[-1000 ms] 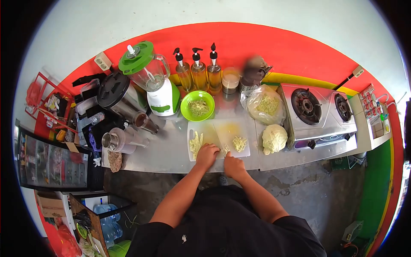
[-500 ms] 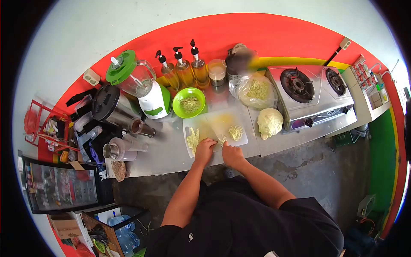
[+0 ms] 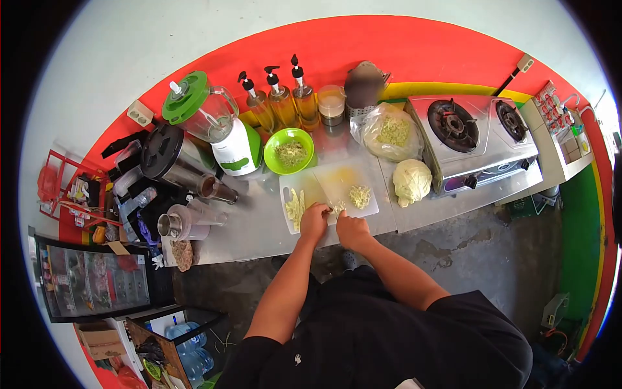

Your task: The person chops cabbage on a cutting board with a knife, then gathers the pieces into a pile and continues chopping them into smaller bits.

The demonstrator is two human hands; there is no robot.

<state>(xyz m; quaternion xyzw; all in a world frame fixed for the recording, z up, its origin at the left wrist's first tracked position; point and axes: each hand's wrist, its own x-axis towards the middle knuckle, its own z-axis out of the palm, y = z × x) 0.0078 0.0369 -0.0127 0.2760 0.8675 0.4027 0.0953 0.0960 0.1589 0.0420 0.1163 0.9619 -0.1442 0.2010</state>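
Observation:
A white cutting board [image 3: 293, 188] lies on the metal counter, with pale green cabbage strips [image 3: 295, 209] on its left and a pile of shredded cabbage [image 3: 359, 195] on its right. My left hand [image 3: 315, 222] is closed at the board's near edge, its curled fingers pressing small cabbage pieces [image 3: 335, 207]. Beside it, my right hand [image 3: 353, 232] is wrapped around a knife's handle, which the fist mostly hides. The knife blade [image 3: 323, 188] seems to point away from me over the board, hard to tell from the white surface.
Behind the board stands a green bowl [image 3: 270, 162] of shredded vegetables. A cabbage head [image 3: 412, 181], a plastic bag of shreds [image 3: 379, 144] and a gas stove [image 3: 479, 146] are at right. Pump bottles [image 3: 281, 104], a blender [image 3: 236, 150] and a metal shaker [image 3: 170, 225] stand left.
The view has shifted slightly, moving the counter a little up and right. Both hands stay close together at the board, with small cabbage pieces now showing between them.

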